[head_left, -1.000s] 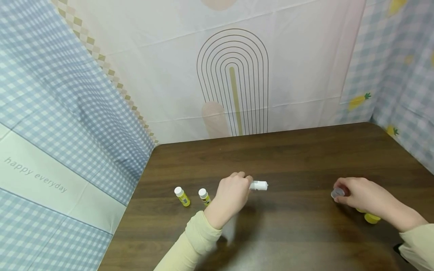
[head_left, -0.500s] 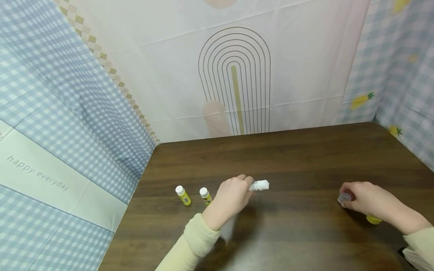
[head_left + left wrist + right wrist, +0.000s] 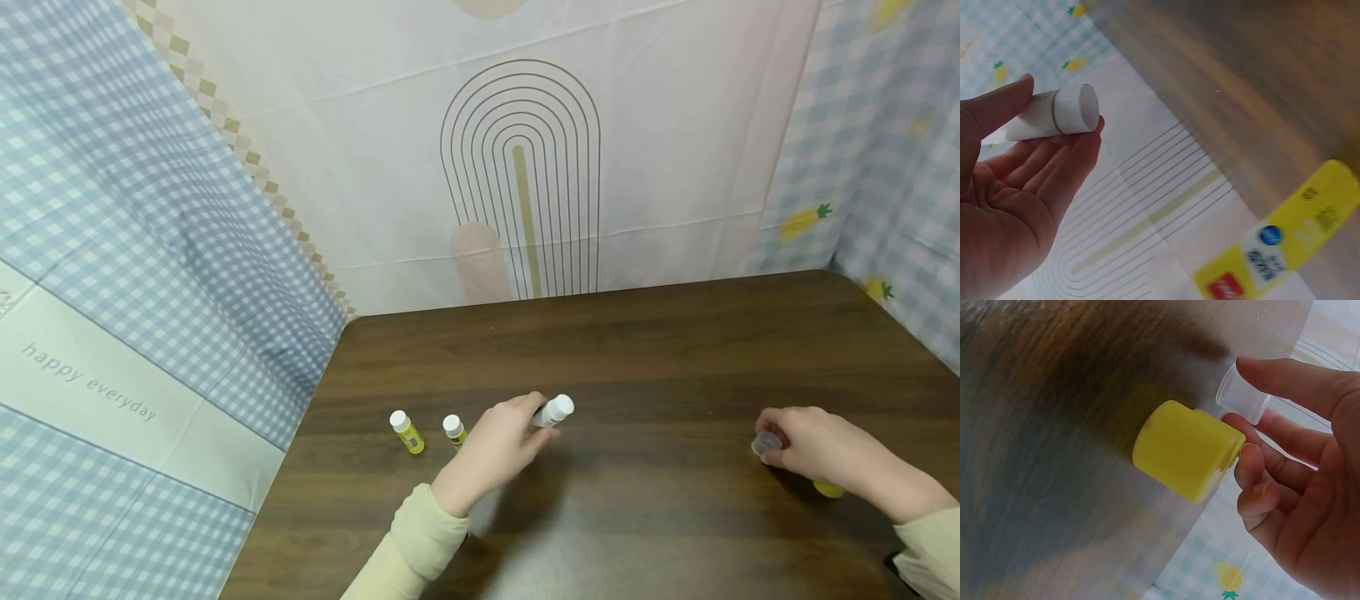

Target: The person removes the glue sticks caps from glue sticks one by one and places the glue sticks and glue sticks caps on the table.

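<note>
My left hand (image 3: pixel 495 446) holds a small white tube (image 3: pixel 556 409) between thumb and fingers over the middle of the table. In the left wrist view the white tube (image 3: pixel 1054 114) shows a thin greenish ring near its flat end. My right hand (image 3: pixel 821 446), at the table's right, pinches a translucent cap (image 3: pixel 1244 395) with fine ribs between thumb and finger. Close beside its curled lower fingers stands a yellow cylinder (image 3: pixel 1179 450), partly hidden by the hand in the head view. Two yellow glue sticks with white caps, a left one (image 3: pixel 407 432) and a right one (image 3: pixel 453 430), stand left of my left hand.
The dark wooden table (image 3: pixel 637 350) runs back to a white cloth (image 3: pixel 675 150) with a line-drawn arch. Blue checked cloth (image 3: pixel 187 208) hangs along the left side, and more hangs at the right. A yellow glue stick (image 3: pixel 1272 244) looms large in the left wrist view.
My left hand has tilted the white tube from lying sideways to pointing more upward and drawn it slightly left. My right hand has shifted a little right and down with the cap.
</note>
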### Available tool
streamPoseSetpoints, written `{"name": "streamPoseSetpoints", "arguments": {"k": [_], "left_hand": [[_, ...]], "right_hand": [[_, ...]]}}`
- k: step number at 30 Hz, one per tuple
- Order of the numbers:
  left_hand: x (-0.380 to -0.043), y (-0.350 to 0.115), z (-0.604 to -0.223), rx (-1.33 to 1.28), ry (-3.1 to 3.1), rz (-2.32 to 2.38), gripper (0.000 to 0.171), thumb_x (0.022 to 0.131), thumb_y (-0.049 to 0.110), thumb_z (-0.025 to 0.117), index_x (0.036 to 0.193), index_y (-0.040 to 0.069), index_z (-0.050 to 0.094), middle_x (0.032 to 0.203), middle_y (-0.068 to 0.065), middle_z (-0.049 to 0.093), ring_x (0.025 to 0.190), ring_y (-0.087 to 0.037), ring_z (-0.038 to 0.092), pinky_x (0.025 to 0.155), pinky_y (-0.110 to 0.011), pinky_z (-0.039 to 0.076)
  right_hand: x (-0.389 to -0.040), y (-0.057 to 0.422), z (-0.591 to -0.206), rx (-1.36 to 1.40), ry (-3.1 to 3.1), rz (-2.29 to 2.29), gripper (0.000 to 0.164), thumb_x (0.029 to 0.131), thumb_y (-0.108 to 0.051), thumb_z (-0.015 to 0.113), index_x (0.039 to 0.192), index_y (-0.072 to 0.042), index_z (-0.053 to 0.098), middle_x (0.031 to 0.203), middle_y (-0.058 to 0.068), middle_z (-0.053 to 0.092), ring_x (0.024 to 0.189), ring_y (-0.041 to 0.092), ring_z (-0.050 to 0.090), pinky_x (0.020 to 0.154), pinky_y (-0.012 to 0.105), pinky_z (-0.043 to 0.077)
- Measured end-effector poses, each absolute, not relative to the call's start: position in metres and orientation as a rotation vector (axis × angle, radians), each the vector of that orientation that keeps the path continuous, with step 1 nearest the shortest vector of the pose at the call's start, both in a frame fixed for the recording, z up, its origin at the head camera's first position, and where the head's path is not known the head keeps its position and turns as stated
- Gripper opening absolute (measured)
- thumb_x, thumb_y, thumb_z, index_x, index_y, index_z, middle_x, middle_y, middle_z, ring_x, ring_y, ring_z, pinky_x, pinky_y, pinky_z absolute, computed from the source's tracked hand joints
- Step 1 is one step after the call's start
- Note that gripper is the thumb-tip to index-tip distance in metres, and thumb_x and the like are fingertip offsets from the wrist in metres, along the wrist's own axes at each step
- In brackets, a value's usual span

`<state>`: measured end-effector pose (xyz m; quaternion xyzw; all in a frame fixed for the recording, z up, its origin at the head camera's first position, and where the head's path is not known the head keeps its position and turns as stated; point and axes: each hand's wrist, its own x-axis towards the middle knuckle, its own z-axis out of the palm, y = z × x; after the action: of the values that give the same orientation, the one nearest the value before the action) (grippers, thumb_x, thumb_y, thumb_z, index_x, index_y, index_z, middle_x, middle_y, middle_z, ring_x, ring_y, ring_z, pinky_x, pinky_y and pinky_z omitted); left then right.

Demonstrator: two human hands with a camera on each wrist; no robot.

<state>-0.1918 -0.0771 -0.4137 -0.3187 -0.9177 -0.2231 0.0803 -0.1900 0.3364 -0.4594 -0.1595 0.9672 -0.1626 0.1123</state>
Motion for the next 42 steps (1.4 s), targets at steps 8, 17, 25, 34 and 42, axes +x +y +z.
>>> {"name": "streamPoseSetpoints", "arguments": {"k": [8, 17, 25, 34, 42], "left_hand": [[-0.192, -0.09, -0.424, -0.91, -2.805, -0.955, 0.019, 0.093, 0.02, 0.074, 0.097, 0.015, 0.056, 0.072, 0.006, 0.05, 0.061, -0.005, 0.041, 0.056, -0.02, 0.034], [-0.192, -0.1, -0.434, -0.834, -2.836, -1.057, 0.021, 0.093, 0.019, 0.074, 0.091, 0.017, 0.053, 0.073, 0.01, 0.055, 0.064, -0.004, 0.047, 0.06, -0.02, 0.041], [-0.193, -0.106, -0.443, -0.795, -2.862, -1.066, 0.018, 0.093, 0.017, 0.074, 0.094, 0.016, 0.055, 0.08, 0.009, 0.063, 0.072, -0.003, 0.058, 0.067, -0.021, 0.048], [-0.195, -0.11, -0.453, -0.787, -2.874, -1.027, 0.019, 0.091, 0.015, 0.075, 0.095, 0.013, 0.057, 0.081, 0.008, 0.066, 0.075, -0.003, 0.062, 0.069, -0.022, 0.05], [-0.197, -0.112, -0.458, -0.753, -2.908, -0.982, 0.022, 0.091, 0.018, 0.076, 0.096, 0.012, 0.055, 0.081, 0.006, 0.066, 0.07, -0.004, 0.059, 0.064, -0.023, 0.048]], "right_hand": [[-0.188, 0.336, -0.461, -0.487, 2.861, -0.465, 0.023, 0.081, -0.015, 0.08, 0.096, -0.006, 0.066, 0.081, -0.003, 0.061, 0.07, 0.012, 0.053, 0.06, 0.036, 0.045], [-0.186, 0.334, -0.459, -0.497, 2.864, -0.463, 0.021, 0.081, -0.014, 0.081, 0.094, -0.007, 0.065, 0.081, -0.003, 0.061, 0.07, 0.013, 0.053, 0.06, 0.036, 0.045], [-0.187, 0.335, -0.461, -0.497, 2.873, -0.461, 0.022, 0.081, -0.014, 0.081, 0.094, -0.007, 0.065, 0.082, -0.002, 0.062, 0.071, 0.014, 0.055, 0.06, 0.038, 0.046], [-0.187, 0.336, -0.462, -0.505, 2.882, -0.44, 0.023, 0.08, -0.014, 0.082, 0.094, -0.007, 0.064, 0.083, -0.002, 0.062, 0.072, 0.015, 0.056, 0.06, 0.038, 0.047], [-0.187, 0.336, -0.462, -0.52, 2.902, -0.437, 0.024, 0.079, -0.013, 0.083, 0.094, -0.008, 0.065, 0.084, -0.002, 0.062, 0.073, 0.015, 0.057, 0.061, 0.039, 0.047]]}}
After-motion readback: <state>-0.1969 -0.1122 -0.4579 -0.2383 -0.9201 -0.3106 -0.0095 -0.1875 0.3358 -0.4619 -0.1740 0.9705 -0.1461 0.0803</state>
